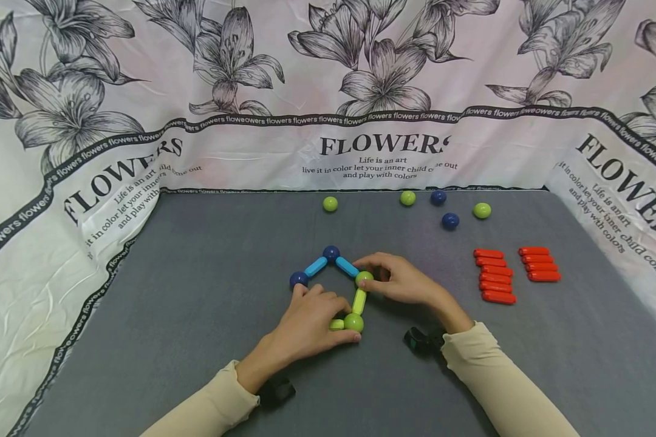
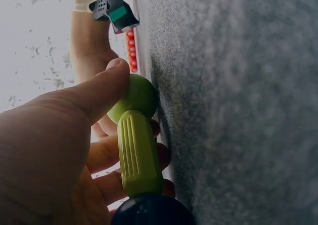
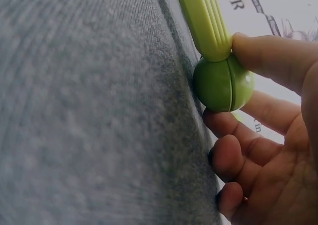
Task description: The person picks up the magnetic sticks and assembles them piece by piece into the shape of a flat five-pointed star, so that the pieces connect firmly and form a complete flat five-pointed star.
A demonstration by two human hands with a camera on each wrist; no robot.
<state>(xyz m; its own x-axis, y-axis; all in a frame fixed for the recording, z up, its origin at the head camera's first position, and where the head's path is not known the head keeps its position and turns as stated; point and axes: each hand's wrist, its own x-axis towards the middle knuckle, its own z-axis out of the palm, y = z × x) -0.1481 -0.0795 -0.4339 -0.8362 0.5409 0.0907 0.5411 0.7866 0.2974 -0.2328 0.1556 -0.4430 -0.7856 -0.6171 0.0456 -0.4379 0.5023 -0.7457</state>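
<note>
On the grey table lies a ring-like frame of balls and rods. Light blue rods (image 1: 315, 267) join a dark blue ball (image 1: 331, 253) at the top to another blue ball (image 1: 299, 280) and a green ball (image 1: 364, 278). My right hand (image 1: 401, 280) pinches that green ball between thumb and fingers. A yellow-green rod (image 1: 359, 301) runs down to a lower green ball (image 1: 353, 322), which my left hand (image 1: 308, 321) holds between thumb and fingers. In the left wrist view, a second yellow-green rod (image 2: 137, 155) links it to a dark blue ball (image 2: 151, 210), hidden under my hand in the head view.
Two stacks of red rods (image 1: 495, 276) lie to the right. Loose green balls (image 1: 330, 204) and blue balls (image 1: 451, 221) sit along the back of the table (image 1: 213, 243). A flower-printed cloth (image 1: 240, 152) hangs behind and at both sides.
</note>
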